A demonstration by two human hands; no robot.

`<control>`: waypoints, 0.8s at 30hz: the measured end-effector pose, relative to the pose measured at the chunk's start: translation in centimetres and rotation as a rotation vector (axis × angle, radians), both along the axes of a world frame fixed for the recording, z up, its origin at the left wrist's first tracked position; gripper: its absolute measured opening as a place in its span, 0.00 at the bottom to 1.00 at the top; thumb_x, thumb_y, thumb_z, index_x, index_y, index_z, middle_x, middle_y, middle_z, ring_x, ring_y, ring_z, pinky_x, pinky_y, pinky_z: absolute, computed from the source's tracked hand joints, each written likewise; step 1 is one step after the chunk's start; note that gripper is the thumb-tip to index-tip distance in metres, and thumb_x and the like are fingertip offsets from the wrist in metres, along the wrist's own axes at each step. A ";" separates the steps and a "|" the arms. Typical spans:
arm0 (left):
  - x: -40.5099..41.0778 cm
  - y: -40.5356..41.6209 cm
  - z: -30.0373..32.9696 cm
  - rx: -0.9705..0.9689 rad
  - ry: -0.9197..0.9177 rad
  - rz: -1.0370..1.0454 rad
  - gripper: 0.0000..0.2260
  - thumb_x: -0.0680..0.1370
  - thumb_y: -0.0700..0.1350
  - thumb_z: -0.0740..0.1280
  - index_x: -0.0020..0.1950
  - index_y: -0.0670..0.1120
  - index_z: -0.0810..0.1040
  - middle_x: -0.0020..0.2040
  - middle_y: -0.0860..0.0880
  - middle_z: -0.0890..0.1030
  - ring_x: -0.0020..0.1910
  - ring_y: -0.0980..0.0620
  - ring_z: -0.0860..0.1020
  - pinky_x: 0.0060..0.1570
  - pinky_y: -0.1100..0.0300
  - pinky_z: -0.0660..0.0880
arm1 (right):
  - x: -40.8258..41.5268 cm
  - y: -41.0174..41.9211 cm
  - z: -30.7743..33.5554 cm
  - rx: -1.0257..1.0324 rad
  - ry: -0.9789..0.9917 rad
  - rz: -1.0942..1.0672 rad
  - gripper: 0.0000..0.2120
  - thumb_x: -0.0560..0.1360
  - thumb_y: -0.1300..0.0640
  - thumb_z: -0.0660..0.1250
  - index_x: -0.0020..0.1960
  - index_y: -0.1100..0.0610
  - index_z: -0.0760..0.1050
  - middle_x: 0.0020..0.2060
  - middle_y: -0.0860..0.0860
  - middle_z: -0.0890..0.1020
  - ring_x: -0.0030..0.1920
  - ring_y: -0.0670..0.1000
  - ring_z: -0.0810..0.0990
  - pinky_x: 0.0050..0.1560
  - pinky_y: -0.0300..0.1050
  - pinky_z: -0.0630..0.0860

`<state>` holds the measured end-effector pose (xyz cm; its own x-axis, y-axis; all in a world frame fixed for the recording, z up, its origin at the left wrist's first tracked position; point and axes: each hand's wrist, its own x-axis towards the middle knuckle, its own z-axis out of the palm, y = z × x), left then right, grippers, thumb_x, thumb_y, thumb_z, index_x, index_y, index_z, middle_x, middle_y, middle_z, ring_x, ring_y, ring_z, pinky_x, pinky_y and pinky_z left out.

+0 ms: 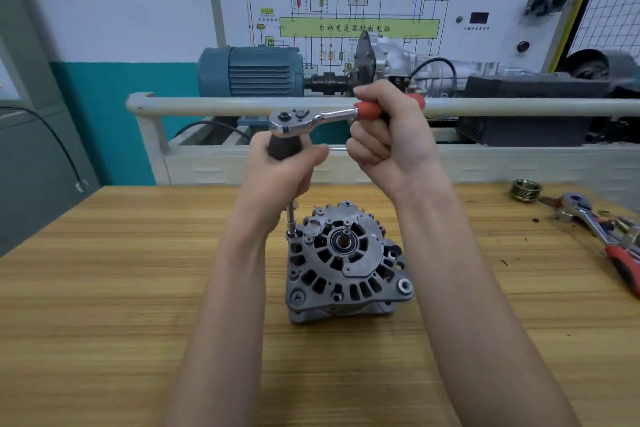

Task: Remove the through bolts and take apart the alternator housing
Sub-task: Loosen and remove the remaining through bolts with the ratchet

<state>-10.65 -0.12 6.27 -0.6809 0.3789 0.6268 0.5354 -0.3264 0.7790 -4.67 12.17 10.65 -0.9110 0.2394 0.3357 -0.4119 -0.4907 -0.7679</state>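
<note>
Light wooden counter (104,288) is carrying the whole setup, spreading out below and around both grips.

Grey cast-metal alternator housing (346,263) is sitting on the counter directly below the two grips, between the forearms, its vented end face and central bearing turned up toward the camera.

Left hand (277,166) is clenching around a dark cylindrical driver handle (284,147), fingers and thumb wrapped fully around it. This grip is sitting above and slightly left of the housing.

Right hand (388,139) is grasping the red handle of a chrome ratchet wrench (311,118), fingers curled round it. The ratchet is lying roughly level; its head is resting on top of the dark handle, just above the left grip and to the left of the right grip.

Thin chrome extension bar (291,215) is dropping straight down from beneath the left grip to the upper left edge of the housing, where its socket end is meeting the housing rim. Whether it is seated on a bolt head cannot be told.

Well to the right of the right grip, near the counter's far edge, a second chrome ratchet with a red-and-black handle (602,232) is lying flat among other tools, too blurred to separate.

Just left of those, a small brass-coloured grooved pulley (527,189) is standing on the counter, apart from the housing.
</note>
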 end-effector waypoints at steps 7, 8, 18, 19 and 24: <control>0.7 2.0 -0.1 0.117 -0.113 0.295 0.14 0.66 0.41 0.66 0.25 0.49 0.63 0.23 0.53 0.62 0.25 0.53 0.58 0.27 0.61 0.56 | 2.1 -2.6 -2.9 -0.156 0.220 -0.378 0.20 0.74 0.70 0.63 0.32 0.54 0.58 0.17 0.46 0.58 0.19 0.46 0.51 0.21 0.34 0.53; 0.5 1.4 -0.1 0.079 -0.087 0.205 0.15 0.67 0.41 0.68 0.25 0.50 0.65 0.22 0.53 0.62 0.23 0.54 0.58 0.26 0.63 0.57 | 2.1 -2.3 -2.6 -0.136 0.201 -0.350 0.20 0.74 0.69 0.63 0.32 0.54 0.58 0.17 0.46 0.59 0.18 0.46 0.52 0.21 0.34 0.53; -0.2 -1.7 0.0 -0.164 0.013 -0.325 0.16 0.66 0.42 0.69 0.22 0.50 0.66 0.20 0.54 0.63 0.19 0.55 0.58 0.23 0.63 0.55 | 0.2 -0.4 0.9 0.127 0.007 0.051 0.25 0.76 0.66 0.60 0.23 0.52 0.59 0.15 0.46 0.56 0.16 0.44 0.51 0.20 0.34 0.49; -0.2 -1.5 0.1 -0.102 -0.030 -0.271 0.17 0.66 0.40 0.69 0.21 0.50 0.66 0.20 0.54 0.62 0.19 0.55 0.58 0.23 0.64 0.55 | 0.4 -0.7 0.4 0.068 0.043 -0.002 0.23 0.76 0.66 0.61 0.26 0.53 0.58 0.15 0.46 0.57 0.16 0.44 0.51 0.20 0.34 0.49; 0.7 1.0 0.3 0.135 -0.200 0.232 0.11 0.65 0.40 0.64 0.27 0.46 0.64 0.24 0.49 0.60 0.23 0.52 0.56 0.26 0.60 0.54 | 1.4 -3.7 -2.6 -0.107 0.271 -0.401 0.17 0.72 0.67 0.66 0.32 0.55 0.62 0.19 0.48 0.62 0.19 0.45 0.55 0.22 0.35 0.55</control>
<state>-9.98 0.92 6.56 -0.8540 0.1222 0.5057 0.4483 -0.3207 0.8344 -3.22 8.51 8.08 -0.6236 0.5989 0.5024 -0.7621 -0.3229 -0.5612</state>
